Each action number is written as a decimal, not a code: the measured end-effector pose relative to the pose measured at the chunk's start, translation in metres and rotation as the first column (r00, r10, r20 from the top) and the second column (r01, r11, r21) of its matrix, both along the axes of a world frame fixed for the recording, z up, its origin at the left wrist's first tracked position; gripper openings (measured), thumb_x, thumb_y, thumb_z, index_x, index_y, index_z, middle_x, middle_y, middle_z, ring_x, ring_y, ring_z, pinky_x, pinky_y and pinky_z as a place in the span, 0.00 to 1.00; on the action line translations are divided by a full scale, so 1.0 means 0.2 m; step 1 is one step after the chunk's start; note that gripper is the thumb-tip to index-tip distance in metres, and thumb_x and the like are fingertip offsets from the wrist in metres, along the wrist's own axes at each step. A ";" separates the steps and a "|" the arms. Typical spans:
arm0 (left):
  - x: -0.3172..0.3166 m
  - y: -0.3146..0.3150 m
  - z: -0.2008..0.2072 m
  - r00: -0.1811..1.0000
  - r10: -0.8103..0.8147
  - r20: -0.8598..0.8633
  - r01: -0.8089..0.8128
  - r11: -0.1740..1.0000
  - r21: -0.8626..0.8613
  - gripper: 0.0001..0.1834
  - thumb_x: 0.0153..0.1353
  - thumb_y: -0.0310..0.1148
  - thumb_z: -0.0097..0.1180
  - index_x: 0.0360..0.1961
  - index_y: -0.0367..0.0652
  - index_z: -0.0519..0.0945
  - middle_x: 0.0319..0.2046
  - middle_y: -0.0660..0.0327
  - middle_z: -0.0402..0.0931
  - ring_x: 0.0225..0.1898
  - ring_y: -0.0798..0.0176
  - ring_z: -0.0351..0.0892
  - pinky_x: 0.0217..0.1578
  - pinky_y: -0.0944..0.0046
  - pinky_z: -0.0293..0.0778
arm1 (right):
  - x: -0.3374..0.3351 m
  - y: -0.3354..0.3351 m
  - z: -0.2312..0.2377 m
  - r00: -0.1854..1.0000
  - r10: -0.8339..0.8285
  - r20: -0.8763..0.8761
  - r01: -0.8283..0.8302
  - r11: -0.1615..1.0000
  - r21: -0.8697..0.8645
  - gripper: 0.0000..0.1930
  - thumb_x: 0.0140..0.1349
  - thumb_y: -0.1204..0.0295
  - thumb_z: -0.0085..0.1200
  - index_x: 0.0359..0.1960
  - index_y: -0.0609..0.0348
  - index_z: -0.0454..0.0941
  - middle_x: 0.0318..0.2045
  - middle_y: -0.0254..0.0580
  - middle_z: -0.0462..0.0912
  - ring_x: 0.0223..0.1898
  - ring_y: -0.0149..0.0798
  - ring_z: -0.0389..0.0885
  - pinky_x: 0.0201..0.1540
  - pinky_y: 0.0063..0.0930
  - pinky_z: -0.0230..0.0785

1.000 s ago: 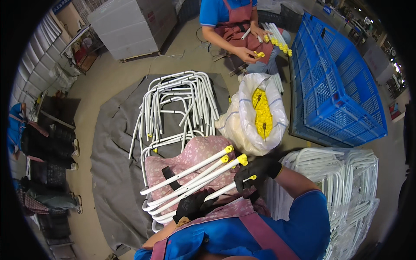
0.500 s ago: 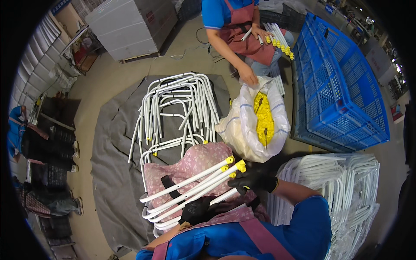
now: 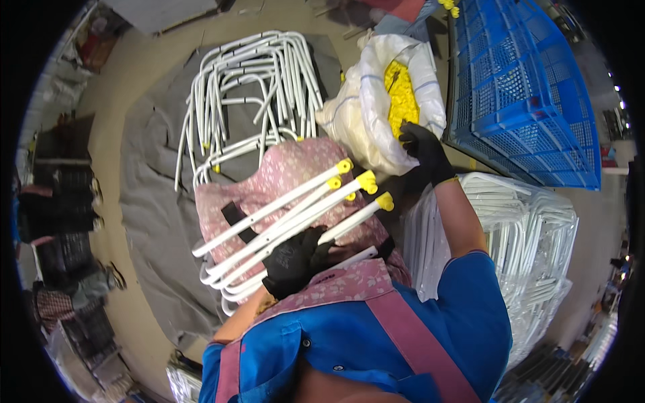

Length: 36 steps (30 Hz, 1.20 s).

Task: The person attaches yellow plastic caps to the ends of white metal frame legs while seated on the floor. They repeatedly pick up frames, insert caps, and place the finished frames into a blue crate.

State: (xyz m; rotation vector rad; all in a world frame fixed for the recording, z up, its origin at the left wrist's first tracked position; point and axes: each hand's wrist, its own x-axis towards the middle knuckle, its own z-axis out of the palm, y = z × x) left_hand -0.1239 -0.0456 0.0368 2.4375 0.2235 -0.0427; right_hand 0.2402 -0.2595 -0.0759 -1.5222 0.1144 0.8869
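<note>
Several bent white metal tubes (image 3: 269, 243) lie across my lap on a pink flowered apron (image 3: 306, 161). Yellow plastic end caps (image 3: 366, 181) sit on most of their upper right ends; one lower tube end (image 3: 369, 252) is bare. My left hand (image 3: 292, 262), in a black glove, is closed around the tubes near their middle. My right hand (image 3: 426, 151), also black-gloved, reaches to the near side of an open white sack (image 3: 373, 134) filled with yellow caps (image 3: 402, 94). Its fingers curl by a dark tool's end there; whether they grip it is hidden.
More bent white tube frames (image 3: 252, 74) are piled on a grey cloth (image 3: 151, 168) ahead. A blue plastic crate (image 3: 517, 94) stands at the far right. Plastic-wrapped white frames (image 3: 524, 235) lie to my right. Another person's knees (image 3: 406, 23) show beyond the sack.
My right hand has left the tube ends and moved out to the sack, uncovering a yellow-capped end. The view has tilted down. My left hand stays on the tubes.
</note>
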 end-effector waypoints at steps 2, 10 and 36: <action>0.00 0.00 0.02 1.000 0.001 -0.014 -0.002 0.994 -0.109 0.19 0.65 0.41 0.55 0.53 0.43 0.77 0.41 0.49 0.81 0.42 0.44 0.82 0.41 0.50 0.77 | 0.02 0.01 0.01 0.996 -0.024 0.090 0.028 0.998 -0.049 0.17 0.60 0.53 0.57 0.43 0.50 0.82 0.35 0.30 0.83 0.32 0.30 0.78 0.36 0.23 0.70; 0.06 0.02 0.10 0.998 -0.063 -0.009 0.062 0.997 -0.041 0.18 0.67 0.37 0.54 0.53 0.38 0.76 0.41 0.47 0.81 0.42 0.46 0.83 0.41 0.53 0.78 | 0.20 0.08 -0.28 0.640 0.204 0.741 -0.070 0.976 -0.207 0.12 0.60 0.65 0.56 0.39 0.58 0.82 0.32 0.39 0.83 0.32 0.32 0.82 0.35 0.28 0.75; 0.06 0.06 -0.12 0.937 -0.098 0.336 0.105 0.995 0.000 0.26 0.56 0.44 0.66 0.54 0.47 0.77 0.47 0.47 0.79 0.45 0.40 0.81 0.44 0.50 0.78 | 0.23 0.16 -0.57 0.319 0.763 0.562 0.094 0.564 -0.820 0.12 0.55 0.63 0.53 0.31 0.58 0.83 0.31 0.54 0.84 0.35 0.57 0.84 0.41 0.49 0.76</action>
